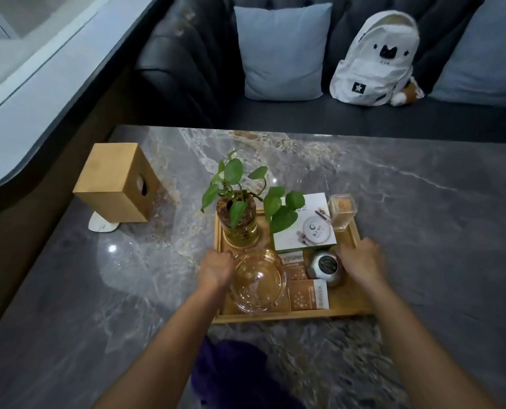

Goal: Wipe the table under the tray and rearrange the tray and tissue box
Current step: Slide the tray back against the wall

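The wooden tray (349,309) sits mid-table (423,216), toward its near edge. The left hand (216,268) grips the tray's left rim, the right hand (362,261) its right rim. The tissue box (117,181) stands near the table's far left corner. A purple cloth (231,376) lies at the near edge.

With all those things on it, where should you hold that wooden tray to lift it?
Grip the rectangular wooden tray by its two short side rims, left hand and right hand opposite each other. It carries a glass plant jar and more, so level support looks safest.
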`<state>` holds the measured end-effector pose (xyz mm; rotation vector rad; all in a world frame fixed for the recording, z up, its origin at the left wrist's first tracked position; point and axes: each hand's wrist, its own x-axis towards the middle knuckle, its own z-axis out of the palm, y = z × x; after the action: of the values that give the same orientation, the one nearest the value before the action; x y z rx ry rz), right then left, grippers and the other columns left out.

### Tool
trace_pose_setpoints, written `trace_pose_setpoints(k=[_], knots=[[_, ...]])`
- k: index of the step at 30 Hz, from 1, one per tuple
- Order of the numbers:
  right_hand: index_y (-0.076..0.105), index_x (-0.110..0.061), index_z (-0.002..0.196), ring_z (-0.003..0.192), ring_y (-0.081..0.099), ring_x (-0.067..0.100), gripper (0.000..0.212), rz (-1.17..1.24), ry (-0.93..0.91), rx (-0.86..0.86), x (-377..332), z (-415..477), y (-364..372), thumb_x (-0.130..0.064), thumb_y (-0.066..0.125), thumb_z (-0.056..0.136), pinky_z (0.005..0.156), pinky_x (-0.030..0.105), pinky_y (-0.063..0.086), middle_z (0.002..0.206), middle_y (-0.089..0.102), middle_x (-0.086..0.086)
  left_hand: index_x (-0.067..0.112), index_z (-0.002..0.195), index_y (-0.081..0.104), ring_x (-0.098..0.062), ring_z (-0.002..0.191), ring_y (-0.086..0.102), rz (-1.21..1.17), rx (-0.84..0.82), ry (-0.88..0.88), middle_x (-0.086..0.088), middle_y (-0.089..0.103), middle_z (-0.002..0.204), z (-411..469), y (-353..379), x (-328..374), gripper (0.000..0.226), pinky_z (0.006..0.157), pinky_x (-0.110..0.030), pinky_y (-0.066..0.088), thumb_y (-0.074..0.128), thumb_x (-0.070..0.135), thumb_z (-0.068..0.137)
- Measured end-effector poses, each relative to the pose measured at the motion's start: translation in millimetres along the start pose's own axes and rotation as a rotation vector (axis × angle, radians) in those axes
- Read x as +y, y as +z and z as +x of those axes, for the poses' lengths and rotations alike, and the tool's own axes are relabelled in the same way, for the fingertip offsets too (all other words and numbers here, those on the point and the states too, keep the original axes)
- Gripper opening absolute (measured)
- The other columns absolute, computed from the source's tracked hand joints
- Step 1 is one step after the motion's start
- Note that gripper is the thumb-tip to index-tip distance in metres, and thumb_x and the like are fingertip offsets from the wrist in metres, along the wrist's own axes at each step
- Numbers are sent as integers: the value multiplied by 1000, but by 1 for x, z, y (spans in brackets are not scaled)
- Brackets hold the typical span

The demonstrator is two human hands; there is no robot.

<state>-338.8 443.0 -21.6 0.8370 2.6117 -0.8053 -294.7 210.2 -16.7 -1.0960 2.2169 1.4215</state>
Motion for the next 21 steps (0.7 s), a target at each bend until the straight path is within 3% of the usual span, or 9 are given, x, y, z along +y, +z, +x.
trace_pose_setpoints(k=[3,5,7,10,13,18,21], knots=[[57,5,109,110,52,43,40,8,2,-20,-1,5,-8,-28,47,88,88,44,43,117,58,27,-13,111,55,-48,110,54,28,-18,29,-34,57,119,5,-5,1,35,94,-53,47,46,12,88],[55,9,107,107,53,44,34,32,-25,-8,1,7,-9,-19,46,90,85,42,43,115,58,29,-12,98,60,-47,101,59,45,21,30,-35,62,109,9,-6,1,29,87,-54,51,49,10,85],[52,8,109,108,52,44,31,54,-24,16,2,5,-8,-17,44,92,86,45,43,117,57,29,-9,83,63,-43,89,65,16,94,-15,-32,67,95,13,-7,0,24,77,-50,53,50,11,82],[53,6,108,107,53,43,30,102,-30,57,5,2,-7,-18,39,96,81,43,42,115,57,29,-4,77,66,-33,76,65,-15,84,-17,-20,67,77,13,-10,-3,27,70,-40,52,53,17,86],[55,4,101,100,55,40,29,137,-59,72,9,1,-6,-20,39,97,73,38,38,108,59,27,0,82,70,-31,73,65,-42,67,-2,-17,68,76,12,-15,-8,21,73,-42,55,57,16,86],[57,4,96,95,57,39,30,162,-67,80,12,-3,-5,-21,42,96,71,38,39,102,61,27,11,59,63,-26,62,59,-119,69,24,-12,63,64,5,-22,-13,26,70,-40,54,61,10,86],[57,3,95,93,56,37,30,179,-59,68,10,-11,-2,-23,42,96,69,36,37,100,61,25,15,60,60,-26,65,59,-183,74,-2,-12,63,69,3,-32,-17,27,73,-42,55,61,10,86]])
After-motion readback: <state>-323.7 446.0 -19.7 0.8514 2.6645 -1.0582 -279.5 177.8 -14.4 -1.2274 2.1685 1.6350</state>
